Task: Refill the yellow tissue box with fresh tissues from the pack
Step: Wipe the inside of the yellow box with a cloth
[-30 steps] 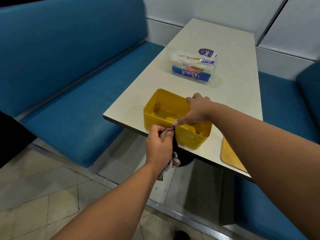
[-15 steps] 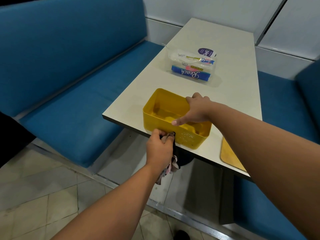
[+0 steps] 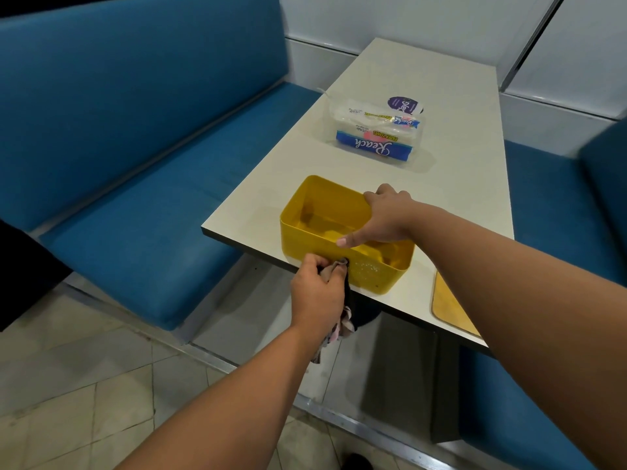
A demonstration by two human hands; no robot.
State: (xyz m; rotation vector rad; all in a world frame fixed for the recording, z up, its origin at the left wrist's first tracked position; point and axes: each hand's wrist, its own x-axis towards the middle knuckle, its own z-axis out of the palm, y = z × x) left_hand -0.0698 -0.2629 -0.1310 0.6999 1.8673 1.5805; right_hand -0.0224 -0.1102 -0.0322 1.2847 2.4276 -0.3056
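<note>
An open, empty yellow tissue box [image 3: 319, 228] sits at the tabletop's [image 3: 424, 184] near edge. The right hand [image 3: 383, 217] grips its far rim, thumb extended. The left hand [image 3: 317, 293] is closed around a patterned cloth [image 3: 342, 320], pressing it against the box's front wall. The Reach tissue pack [image 3: 375, 135] lies farther back.

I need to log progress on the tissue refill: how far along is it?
Done: the yellow tissue box stands open and looks empty, its flat yellow lid apparently set aside on the table. In hand: the right hand steadies the box while the left hand presses a cloth to its front wall. Left: the tissue pack lies untouched; nothing loaded.
</note>
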